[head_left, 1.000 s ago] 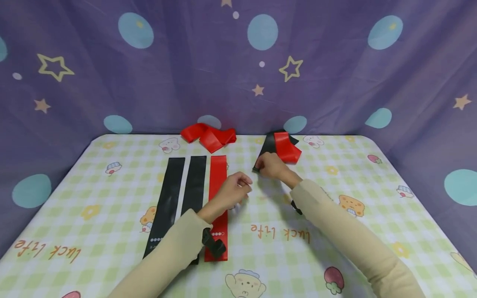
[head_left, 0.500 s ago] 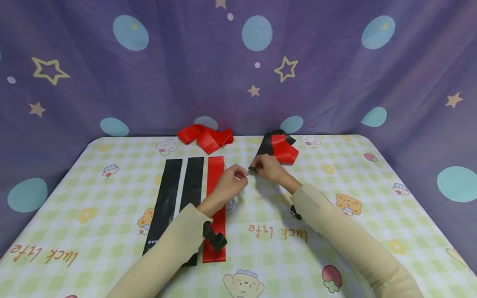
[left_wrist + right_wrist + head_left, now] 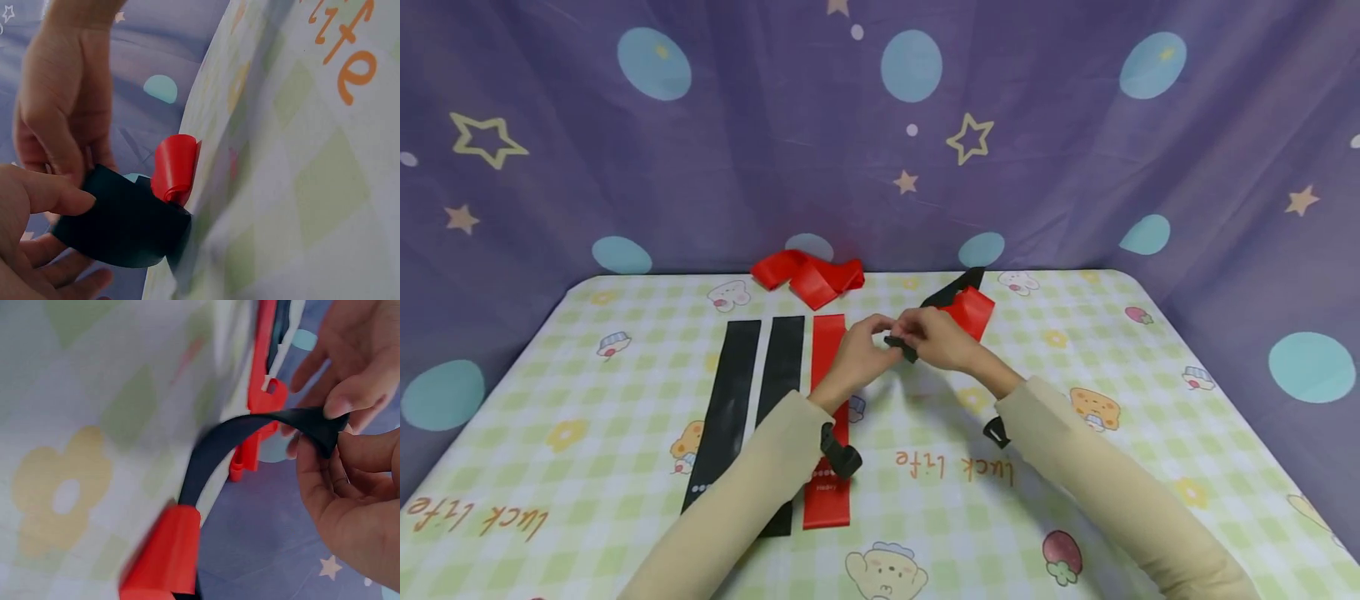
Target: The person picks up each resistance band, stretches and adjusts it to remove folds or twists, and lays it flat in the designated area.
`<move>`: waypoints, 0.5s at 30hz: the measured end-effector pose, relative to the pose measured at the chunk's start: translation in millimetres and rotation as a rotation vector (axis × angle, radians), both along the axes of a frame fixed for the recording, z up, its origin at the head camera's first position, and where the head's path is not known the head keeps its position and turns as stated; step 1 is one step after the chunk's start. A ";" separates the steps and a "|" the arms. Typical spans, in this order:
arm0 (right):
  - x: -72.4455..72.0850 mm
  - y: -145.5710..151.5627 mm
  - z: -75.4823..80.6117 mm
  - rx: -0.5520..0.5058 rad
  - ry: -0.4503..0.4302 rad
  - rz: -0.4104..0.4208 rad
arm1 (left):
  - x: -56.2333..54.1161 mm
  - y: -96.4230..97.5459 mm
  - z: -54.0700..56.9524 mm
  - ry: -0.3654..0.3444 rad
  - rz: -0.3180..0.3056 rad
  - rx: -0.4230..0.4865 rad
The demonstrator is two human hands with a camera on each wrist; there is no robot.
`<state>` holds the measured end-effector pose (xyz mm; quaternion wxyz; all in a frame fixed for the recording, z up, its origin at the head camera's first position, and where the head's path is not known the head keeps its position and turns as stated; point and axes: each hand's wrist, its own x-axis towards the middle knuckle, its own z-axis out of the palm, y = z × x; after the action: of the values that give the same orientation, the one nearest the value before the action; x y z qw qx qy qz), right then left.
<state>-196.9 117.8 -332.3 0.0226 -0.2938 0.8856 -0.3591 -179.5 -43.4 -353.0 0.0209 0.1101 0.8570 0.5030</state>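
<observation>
**A black band (image 3: 901,347) raised at its near end**

The left hand (image 3: 865,354) and the right hand (image 3: 938,340) meet just right of the middle of the tabletop (image 3: 617,408), each pinching the raised end of the black band. In the left wrist view, the thumb of the left hand presses on the broad face of the band, with its fingers behind; the right wrist view shows the right hand gripping the same end close beside the left thumb. From this grip the band curves down towards the far right, where it reaches the tabletop near the far edge. A folded red band (image 3: 972,313) lies over part of it there, its loop standing up from the surface.

To the left, three strips lie flat and roughly side by side, running from near to far: a left black strip (image 3: 730,400), a middle black strip (image 3: 782,362) and a red strip (image 3: 827,504). A row of white dots and small print mark the near part of the red strip; the left arm crosses above all three. At the far edge, left of the hands, rests a crumpled red ribbon (image 3: 812,277), well apart from the black band.

Both arms wear beige sleeves (image 3: 1101,467), with a dark wrist mount (image 3: 842,454) showing at the left cuff. A green-and-white checked cover printed with cartoon figures dresses the tabletop, and a purple curtain (image 3: 775,133) with stars and blue ovals hangs behind it.
</observation>
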 end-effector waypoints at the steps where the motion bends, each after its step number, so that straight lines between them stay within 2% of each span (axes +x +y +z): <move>1: 0.6 0.1 1.8 -0.008 0.013 0.002 | -0.8 0.2 -0.4 0.009 -0.003 0.021; 4: 1.5 0.4 6.5 -0.034 0.030 -0.015 | -2.0 1.3 -0.6 0.051 0.012 0.068; 11: 3.5 1.7 19.8 -0.081 0.004 -0.104 | -4.3 6.7 5.6 0.136 0.117 0.139; 15: -0.3 1.9 30.0 -0.105 0.028 -0.121 | -6.3 7.6 12.3 0.168 0.114 0.216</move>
<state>-197.2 119.7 -302.3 -0.0268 -0.2457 0.8819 -0.4014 -185.8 -35.8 -340.7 -0.0916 0.1048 0.8013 0.5818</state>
